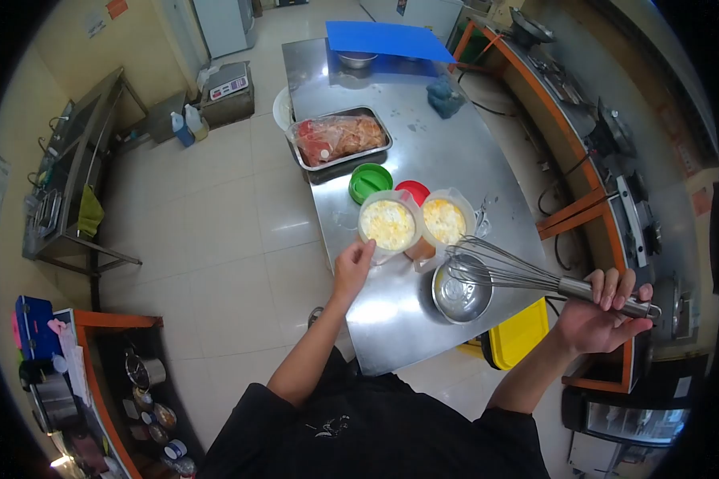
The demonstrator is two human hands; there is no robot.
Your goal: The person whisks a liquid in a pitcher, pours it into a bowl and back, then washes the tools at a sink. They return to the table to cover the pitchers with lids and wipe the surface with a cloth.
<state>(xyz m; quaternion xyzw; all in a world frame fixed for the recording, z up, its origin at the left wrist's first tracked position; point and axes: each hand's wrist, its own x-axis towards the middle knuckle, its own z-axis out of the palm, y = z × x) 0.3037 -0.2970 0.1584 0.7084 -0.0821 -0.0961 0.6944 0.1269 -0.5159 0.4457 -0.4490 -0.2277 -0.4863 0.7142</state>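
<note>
1. Landmark: steel bowl (463,299), set on the bench (391,327). Left container (390,193) is stood beyond the bowl and to its left; right container (450,192) is stood just beyond it. Pale, yellow-streaked mixture (387,224) is held in both.
2. Main risk: left container could be tipped or shoved by the left hand (355,267). Cause would be an off-centre push, since it is met from one side only; mixture could be slopped over the rim.
3. Second risk: whisk (566,285) wires are held over the bowl's far rim (contact cannot be told from this angle). If swung low, the bowl could be knocked, or right container clipped.
4. Left hand: placed left of the bowl, part-curled, thumb and fingers set against left container's near side. Whether it is clamped cannot be told; some fingers are hidden.
5. Right hand (603,313): placed right of the bowl, closed round the whisk handle toward its looped end. Wire tips are probably harder to steady from there.
</note>
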